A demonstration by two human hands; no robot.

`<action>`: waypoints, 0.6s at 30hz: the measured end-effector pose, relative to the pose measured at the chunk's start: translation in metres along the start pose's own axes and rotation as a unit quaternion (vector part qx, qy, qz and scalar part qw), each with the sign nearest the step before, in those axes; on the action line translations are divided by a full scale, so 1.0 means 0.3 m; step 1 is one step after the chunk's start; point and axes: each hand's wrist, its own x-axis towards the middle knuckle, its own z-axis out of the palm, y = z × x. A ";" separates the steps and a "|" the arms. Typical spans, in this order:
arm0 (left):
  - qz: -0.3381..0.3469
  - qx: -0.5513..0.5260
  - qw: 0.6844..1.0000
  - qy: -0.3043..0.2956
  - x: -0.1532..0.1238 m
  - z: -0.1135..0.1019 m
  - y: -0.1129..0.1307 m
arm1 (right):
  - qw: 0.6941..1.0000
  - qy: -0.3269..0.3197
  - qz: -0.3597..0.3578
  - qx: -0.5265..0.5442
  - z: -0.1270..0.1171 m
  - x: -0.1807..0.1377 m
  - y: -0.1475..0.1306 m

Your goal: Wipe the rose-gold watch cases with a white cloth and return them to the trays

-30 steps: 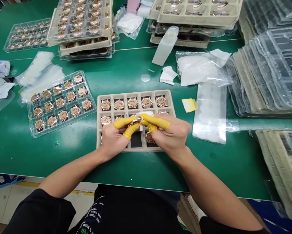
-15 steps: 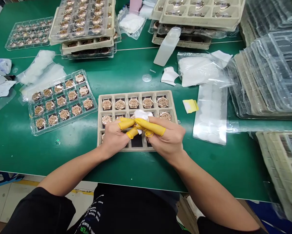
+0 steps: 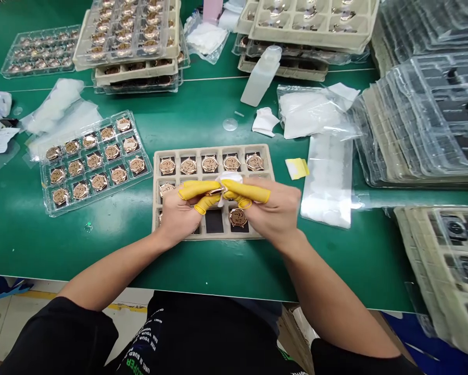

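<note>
Both hands meet above a beige tray (image 3: 213,149) of rose-gold watch cases, with yellow finger cots on their fingertips. My left hand (image 3: 182,208) is closed, pinching a watch case (image 3: 218,191) held nearly edge-on. My right hand (image 3: 268,205) is closed on a white cloth (image 3: 231,178), pressed against the watch case. Fingers hide part of both. Below them one compartment (image 3: 214,221) shows only its black lining. To its right lies another watch case (image 3: 238,217), back up.
A clear tray (image 3: 97,179) of watch cases lies left. Behind stand stacked trays (image 3: 128,67) and a white bottle (image 3: 262,75). On the right are a yellow-and-white piece (image 3: 297,169), bagged white cloths (image 3: 315,109) and tall stacks of clear trays (image 3: 417,130).
The view has shifted slightly. My hands have turned a little, so the watch case's edge now shows between the fingers, and the lower-right watch case in the tray is uncovered.
</note>
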 end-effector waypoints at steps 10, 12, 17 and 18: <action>0.111 0.088 0.990 0.014 0.006 -0.016 0.016 | 0.994 0.046 -0.088 -0.040 0.041 -0.019 0.002; 0.087 0.047 0.995 0.026 0.003 -0.006 0.016 | 0.997 0.050 -0.053 -0.029 0.046 -0.015 -0.003; 0.134 0.017 0.991 0.022 -0.017 -0.001 0.041 | 1.000 -0.008 0.010 0.009 0.080 -0.023 -0.023; 0.143 0.023 0.989 0.017 -0.019 -0.001 0.044 | 1.000 -0.019 0.001 0.007 0.084 -0.025 -0.024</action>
